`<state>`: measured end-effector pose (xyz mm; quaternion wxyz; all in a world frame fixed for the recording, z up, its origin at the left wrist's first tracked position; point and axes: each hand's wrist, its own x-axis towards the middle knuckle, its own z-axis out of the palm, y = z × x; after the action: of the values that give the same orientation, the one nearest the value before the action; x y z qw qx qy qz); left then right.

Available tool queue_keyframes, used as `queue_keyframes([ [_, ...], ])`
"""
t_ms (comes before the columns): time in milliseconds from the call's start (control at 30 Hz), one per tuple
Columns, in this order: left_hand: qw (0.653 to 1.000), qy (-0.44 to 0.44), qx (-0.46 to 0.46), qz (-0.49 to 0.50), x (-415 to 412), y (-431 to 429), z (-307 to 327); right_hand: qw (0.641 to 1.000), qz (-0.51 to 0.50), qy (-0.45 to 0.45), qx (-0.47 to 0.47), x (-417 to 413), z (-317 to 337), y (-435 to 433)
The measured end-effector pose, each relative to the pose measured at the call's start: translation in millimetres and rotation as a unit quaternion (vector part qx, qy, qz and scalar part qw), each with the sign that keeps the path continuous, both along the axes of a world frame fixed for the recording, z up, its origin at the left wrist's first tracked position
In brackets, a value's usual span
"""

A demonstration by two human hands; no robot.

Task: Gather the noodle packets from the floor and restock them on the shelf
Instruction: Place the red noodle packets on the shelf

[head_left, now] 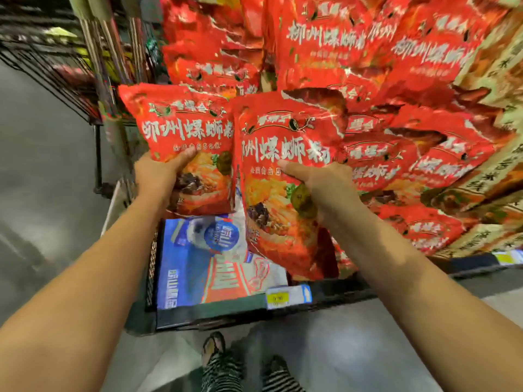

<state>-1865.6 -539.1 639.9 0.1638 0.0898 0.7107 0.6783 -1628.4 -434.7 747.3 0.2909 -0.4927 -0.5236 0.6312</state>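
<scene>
My left hand [160, 172] grips the lower part of a red noodle packet [186, 128], thumb across its front. My right hand [319, 185] holds a second red noodle packet [285, 154] by its right side, thumb on the front. Both packets are upright, side by side and touching, raised in front of the shelf stack of identical red packets [396, 80]. The stack fills the shelf above and to the right of the two held packets.
Blue and white packages [209, 264] lie on the bottom shelf [339, 295], which carries a yellow price tag [278, 298] on its edge. Tan boxed goods [495, 171] stand at the right. A wire rack [56, 52] is at the left above grey floor [42, 179]. My striped feet [223, 366] stand below.
</scene>
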Motion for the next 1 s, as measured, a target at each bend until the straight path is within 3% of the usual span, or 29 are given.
queue_keyframes([
  [133, 0.997, -0.014, 0.006, -0.070, -43, 37, -20, 0.996, -0.045, -0.008, 0.072, -33, -25, -1],
  [367, 0.983, -0.042, 0.068, -0.165, -93, 90, -44, 0.991, -0.079, -0.045, 0.094, -60, -65, 1],
  [667, 0.988, 0.000, -0.005, -0.152, -114, 104, -53, 0.996, -0.066, -0.020, 0.057, -65, -71, 4],
  [767, 0.994, 0.032, -0.077, -0.076, -96, 85, -41, 0.998, -0.020, 0.007, 0.064, -73, -66, 1],
  [833, 0.996, 0.027, -0.068, -0.050, -82, 65, -39, 0.998, 0.007, 0.032, 0.060, -79, -64, 3],
  [900, 0.989, 0.004, -0.042, -0.140, -72, 47, -39, 0.997, 0.028, 0.053, 0.045, -86, -63, 7],
  [1000, 0.941, -0.012, -0.058, -0.333, -64, 25, -32, 0.996, 0.062, 0.066, 0.028, -97, -66, 12],
])
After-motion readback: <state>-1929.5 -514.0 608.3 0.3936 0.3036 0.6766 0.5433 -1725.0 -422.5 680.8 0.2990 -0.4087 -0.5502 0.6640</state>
